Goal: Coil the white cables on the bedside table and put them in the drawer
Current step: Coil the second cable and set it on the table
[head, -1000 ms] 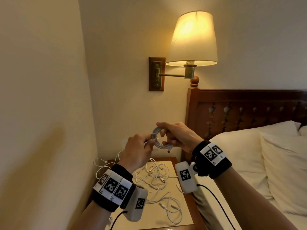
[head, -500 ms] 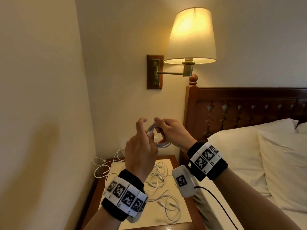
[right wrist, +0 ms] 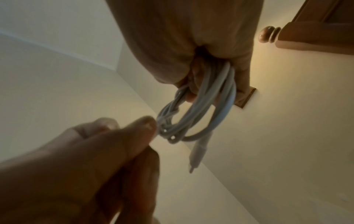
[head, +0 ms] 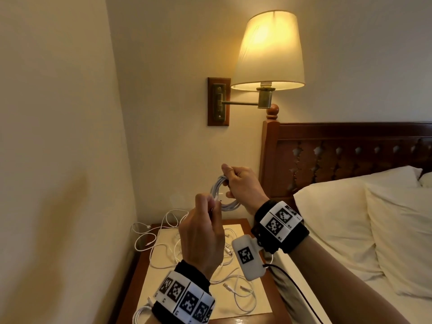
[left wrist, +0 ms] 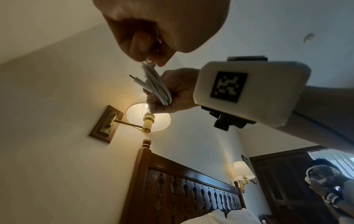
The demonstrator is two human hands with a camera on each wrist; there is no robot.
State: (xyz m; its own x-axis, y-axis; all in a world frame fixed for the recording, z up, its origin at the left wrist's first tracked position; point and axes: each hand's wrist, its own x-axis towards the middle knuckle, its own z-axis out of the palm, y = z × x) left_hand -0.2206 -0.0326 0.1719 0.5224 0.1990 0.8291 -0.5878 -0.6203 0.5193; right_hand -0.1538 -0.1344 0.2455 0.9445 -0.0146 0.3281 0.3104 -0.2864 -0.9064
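A white cable wound into a small coil [head: 222,195] [right wrist: 201,109] [left wrist: 157,86] hangs in the air above the bedside table [head: 138,272]. My right hand [head: 240,183] grips the coil's upper right part, fingers curled round the strands. My left hand [head: 203,230] pinches the coil's lower left side between thumb and fingertips [right wrist: 147,125]. One plug end [right wrist: 197,154] dangles free below the coil. Several loose white cables [head: 168,242] lie tangled on the table top. No drawer shows in any view.
A lit wall lamp [head: 268,52] hangs above my hands. The wooden headboard [head: 350,155] and white pillows [head: 362,230] of the bed are to the right. A wall [head: 58,160] closes the left side. Another person [left wrist: 329,186] stands across the room.
My left hand dropped from beside the coil's top to its lower left and now pinches it there. The right hand tilted the coil more upright and kept its grip.
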